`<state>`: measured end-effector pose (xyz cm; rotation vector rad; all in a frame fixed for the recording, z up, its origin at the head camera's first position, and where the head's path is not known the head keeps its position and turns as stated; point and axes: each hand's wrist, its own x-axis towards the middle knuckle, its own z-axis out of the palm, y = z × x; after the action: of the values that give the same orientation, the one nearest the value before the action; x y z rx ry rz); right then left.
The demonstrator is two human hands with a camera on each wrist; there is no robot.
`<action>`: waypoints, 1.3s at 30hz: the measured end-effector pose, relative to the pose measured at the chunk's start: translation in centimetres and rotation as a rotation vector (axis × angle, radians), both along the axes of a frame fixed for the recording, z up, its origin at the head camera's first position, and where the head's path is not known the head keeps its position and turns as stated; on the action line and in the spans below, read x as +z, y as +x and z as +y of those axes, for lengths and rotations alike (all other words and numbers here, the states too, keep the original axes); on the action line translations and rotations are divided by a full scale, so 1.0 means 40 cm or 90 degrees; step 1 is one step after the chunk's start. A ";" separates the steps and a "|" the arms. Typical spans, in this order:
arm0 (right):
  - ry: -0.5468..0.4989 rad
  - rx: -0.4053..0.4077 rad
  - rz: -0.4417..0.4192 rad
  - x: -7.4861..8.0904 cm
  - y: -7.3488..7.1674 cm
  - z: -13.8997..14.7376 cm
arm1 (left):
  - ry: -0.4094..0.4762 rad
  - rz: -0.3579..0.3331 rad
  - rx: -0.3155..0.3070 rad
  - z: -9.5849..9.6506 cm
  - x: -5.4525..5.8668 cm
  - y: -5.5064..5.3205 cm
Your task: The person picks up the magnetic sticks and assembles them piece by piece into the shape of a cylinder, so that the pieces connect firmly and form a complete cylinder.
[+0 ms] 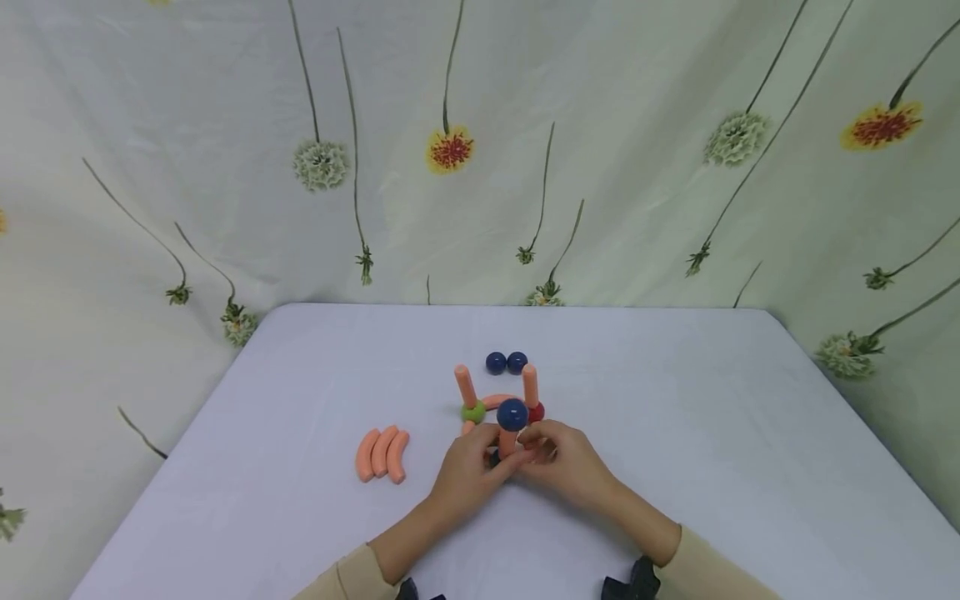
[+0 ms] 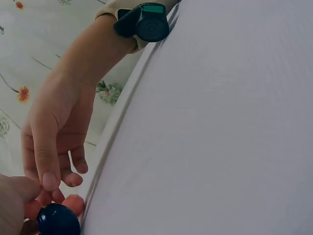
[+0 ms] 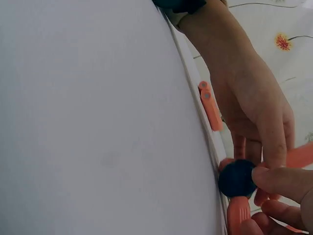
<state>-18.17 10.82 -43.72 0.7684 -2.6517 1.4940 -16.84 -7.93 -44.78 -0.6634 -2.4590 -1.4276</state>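
Observation:
My left hand (image 1: 467, 468) and right hand (image 1: 567, 464) meet at the near side of a toy structure of orange sticks and coloured balls. Both hold an upright orange stick (image 1: 507, 442) topped by a dark blue ball (image 1: 513, 414). At its foot is another dark blue ball (image 3: 237, 179), with the right thumb on it. One more orange stick (image 3: 238, 213) runs from that ball, by the right fingers. Behind the hands, a green ball (image 1: 473, 412) and a red ball (image 1: 536, 412) each bear an upright orange stick, and a curved stick (image 1: 498, 401) lies between them. Fingers partly hide the joints.
Three curved orange sticks (image 1: 381, 454) lie side by side left of the left hand. Two loose dark blue balls (image 1: 506, 362) sit behind the structure on the white table (image 1: 675, 400). A flower-printed cloth (image 1: 615, 150) hangs beyond the table's far edge.

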 end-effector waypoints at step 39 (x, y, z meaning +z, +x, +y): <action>-0.103 -0.129 -0.184 0.033 -0.328 0.021 | -0.015 0.029 -0.061 -0.060 -0.041 -0.020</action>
<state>-31.29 11.65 -42.38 0.2818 -2.6505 1.8538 -17.65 -10.35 -46.40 -0.8203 -2.4440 -1.4029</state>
